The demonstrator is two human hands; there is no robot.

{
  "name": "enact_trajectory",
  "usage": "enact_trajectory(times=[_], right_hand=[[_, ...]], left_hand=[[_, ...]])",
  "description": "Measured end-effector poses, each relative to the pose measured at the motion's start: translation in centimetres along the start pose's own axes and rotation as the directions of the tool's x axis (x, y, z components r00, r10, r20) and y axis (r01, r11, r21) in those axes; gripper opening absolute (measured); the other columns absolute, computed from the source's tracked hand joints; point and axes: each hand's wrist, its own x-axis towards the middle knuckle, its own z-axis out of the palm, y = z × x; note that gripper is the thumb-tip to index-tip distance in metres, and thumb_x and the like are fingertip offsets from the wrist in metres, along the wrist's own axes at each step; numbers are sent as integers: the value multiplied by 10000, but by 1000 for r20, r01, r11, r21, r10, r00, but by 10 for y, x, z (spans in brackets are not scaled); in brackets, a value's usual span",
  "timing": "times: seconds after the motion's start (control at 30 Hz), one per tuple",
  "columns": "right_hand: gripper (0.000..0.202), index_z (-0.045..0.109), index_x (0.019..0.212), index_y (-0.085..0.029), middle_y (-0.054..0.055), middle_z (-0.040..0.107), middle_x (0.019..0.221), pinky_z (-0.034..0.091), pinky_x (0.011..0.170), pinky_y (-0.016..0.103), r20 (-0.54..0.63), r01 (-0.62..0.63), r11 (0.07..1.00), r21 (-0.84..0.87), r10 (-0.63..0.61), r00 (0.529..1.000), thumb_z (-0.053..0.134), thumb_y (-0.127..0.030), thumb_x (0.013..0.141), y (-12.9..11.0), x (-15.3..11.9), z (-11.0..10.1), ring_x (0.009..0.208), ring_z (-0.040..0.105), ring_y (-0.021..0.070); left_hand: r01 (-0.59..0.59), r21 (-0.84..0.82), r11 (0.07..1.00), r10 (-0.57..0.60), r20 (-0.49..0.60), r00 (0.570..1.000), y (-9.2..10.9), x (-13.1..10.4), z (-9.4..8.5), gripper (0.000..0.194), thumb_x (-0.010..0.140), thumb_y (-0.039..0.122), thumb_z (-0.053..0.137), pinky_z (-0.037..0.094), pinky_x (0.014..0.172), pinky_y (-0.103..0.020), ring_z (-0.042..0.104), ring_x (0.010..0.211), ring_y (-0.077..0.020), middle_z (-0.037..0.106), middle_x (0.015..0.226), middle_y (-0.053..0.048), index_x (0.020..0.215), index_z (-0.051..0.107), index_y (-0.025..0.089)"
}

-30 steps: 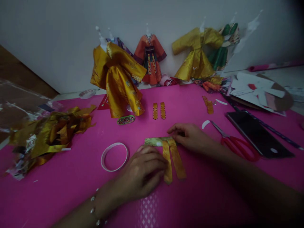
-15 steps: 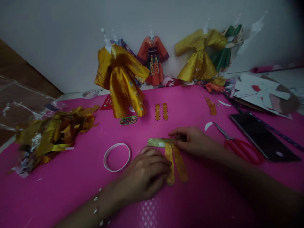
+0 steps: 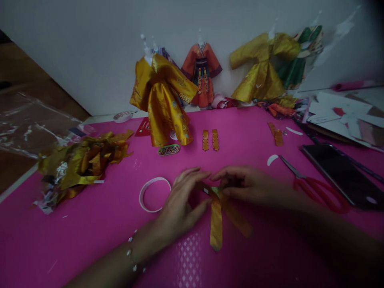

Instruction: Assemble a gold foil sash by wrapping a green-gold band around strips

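A narrow fabric band (image 3: pixel 206 191) with a small white patch lies between my hands. Two gold fabric strips (image 3: pixel 216 228) hang down from it toward me, the right one blurred. My left hand (image 3: pixel 183 198) is at the band's left end, its fingers curled over the cloth and the thumb below. On the right end my right hand (image 3: pixel 249 183) pinches the band where the strips join. The fingers partly cover both ends. A roll of white tape (image 3: pixel 142 200) sits on the pink tabletop (image 3: pixel 114 240), just left of my left hand.
Red-handled scissors (image 3: pixel 319 194) and a dark phone (image 3: pixel 342 172) lie to the right. Gold fabric scraps (image 3: pixel 87 162) are heaped at left. A gold doll robe (image 3: pixel 165 96) stands at the back, with more small robes along the wall. Two trimmed gold strips (image 3: pixel 205 141) lie ahead.
My left hand has moved up from the left strip to the band's left end. The band has tilted, and the strips have shifted and spread apart. The camera view has moved slightly left.
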Motion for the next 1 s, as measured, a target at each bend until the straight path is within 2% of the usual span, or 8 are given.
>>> enact_trajectory(times=[0.07,0.2,0.33,0.43,0.53,0.8,1.0], right_hand=[[244,645,1060,-221,-9,655,850,488,658,244,-2,-4,1000,5,4,1000,621,-180,820,-2,-1,1,769,620,136],[171,628,970,-217,-21,638,811,458,613,224,-22,6,1000,-25,-7,1000,619,-155,811,-6,-1,3,725,602,123],[155,614,938,-210,-35,617,764,427,581,215,-38,34,997,-76,-37,999,623,-142,798,-7,-2,6,672,572,110],[172,612,937,-210,-36,606,770,418,582,213,-58,62,991,-115,-69,996,628,-128,787,-6,-2,8,677,559,108],[172,606,942,-212,-37,600,764,408,565,209,-62,71,990,-119,-78,995,626,-131,792,-4,-1,10,663,548,105],[168,614,961,-213,-25,630,786,411,560,214,-38,87,989,-121,-92,995,648,-183,799,-4,-2,12,673,566,112],[192,616,979,-220,-31,630,784,398,550,213,-39,76,991,-113,-81,996,669,-213,794,-3,-3,12,657,558,107]], left_hand=[[18,-7,1000,-18,21,1000,-1,-1,1,546,787,116,668,308,1093,-536,521,1192,-259,596,1218,-84,1267,451,261],[47,-2,999,-46,29,998,0,-1,1,505,779,132,686,238,1121,-555,621,921,-197,637,941,-4,1222,480,263],[92,15,996,-93,50,994,4,3,0,344,746,205,738,307,1055,-553,619,795,-190,637,789,32,1050,585,253],[97,6,995,-97,95,991,6,6,0,158,733,230,752,410,906,-469,585,738,-187,637,723,28,819,620,226],[86,-4,996,-84,127,988,7,6,0,161,739,236,749,417,798,-391,546,694,-174,584,638,37,692,598,207],[78,-12,997,-75,140,987,7,7,0,206,789,228,688,395,787,-357,526,665,-153,567,608,42,621,570,203],[89,-12,996,-86,156,984,7,7,0,190,786,222,685,382,784,-363,532,682,-158,566,621,43,639,567,203]])
